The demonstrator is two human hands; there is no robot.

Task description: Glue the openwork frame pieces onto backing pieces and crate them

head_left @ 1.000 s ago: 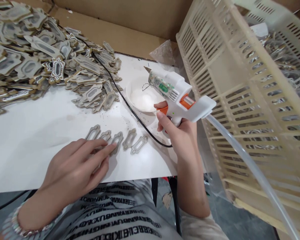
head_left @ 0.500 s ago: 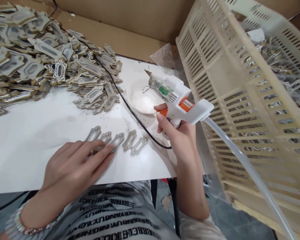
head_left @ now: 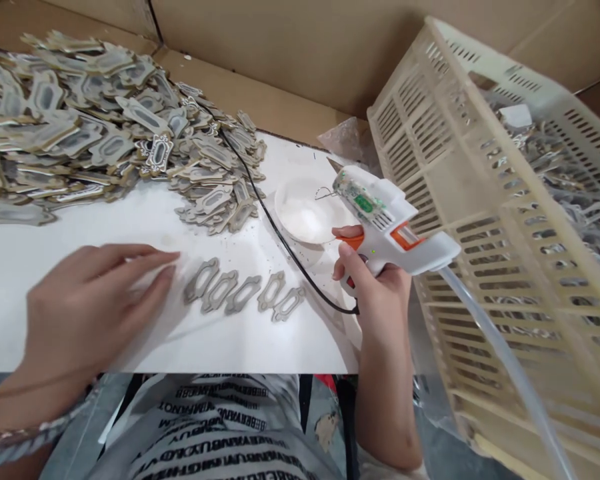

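Note:
My right hand [head_left: 380, 297] is wrapped round the handle of a white hot glue gun [head_left: 380, 210] with an orange trigger, its nozzle pointing up and left. A clear glue stick [head_left: 500, 347] trails from the gun's rear. My left hand [head_left: 97, 303] is over the table's left side, fingers stretched out and thumb apart, with nothing visible in it. To the right of its fingertips, several small grey frame-shaped plates [head_left: 243, 295] lie slanted in a row. Beneath the gun stands a shallow white bowl [head_left: 300, 223], partly hidden by it.
A large heap of similar plates [head_left: 105, 137] covers the back left of the white table [head_left: 180, 347]. A black cable [head_left: 275, 227] runs from the heap to the gun's handle. At the right, a cream slatted crate [head_left: 445, 147] holds many metallic pieces. Cardboard walls stand behind.
My left hand has lifted off the row of plates and moved left. The plates lie closer together now. The glue gun stays in my right hand; the whole view has shifted.

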